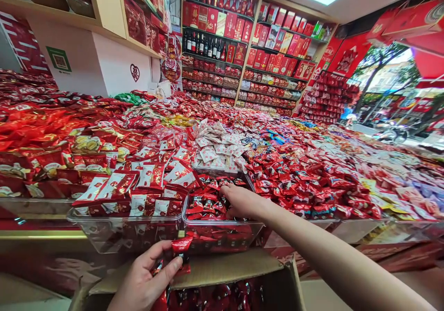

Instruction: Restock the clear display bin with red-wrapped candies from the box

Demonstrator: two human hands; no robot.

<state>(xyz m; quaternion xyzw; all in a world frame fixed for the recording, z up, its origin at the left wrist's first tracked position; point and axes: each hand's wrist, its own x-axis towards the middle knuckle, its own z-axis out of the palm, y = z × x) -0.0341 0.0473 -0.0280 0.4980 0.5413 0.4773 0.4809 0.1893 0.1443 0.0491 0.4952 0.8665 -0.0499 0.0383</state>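
While the left hand is raised above the open cardboard box, its grip is closed, thumb against fingers, on a red packet held roughly upright; more red wrapping shows by the palm, count unclear. Right hand reaches from the right over the near rim of a clear bin, fingers down among small red packets with dark patches. Whether this grip is clenched on any of them cannot be told; the fingertips are hidden. The small packets lie loose inside the bin, also visible through its front wall. Similar dark red packets lie in the cardboard box, below and in front of the bin. Immediately left: a second clear bin, heaped with larger red-and-white packets. Behind the right hand: a pile of white packets with pink-red marks. Farther right: a broad heap of red packets. Background: wall shelves carrying bottles and mostly red boxes.
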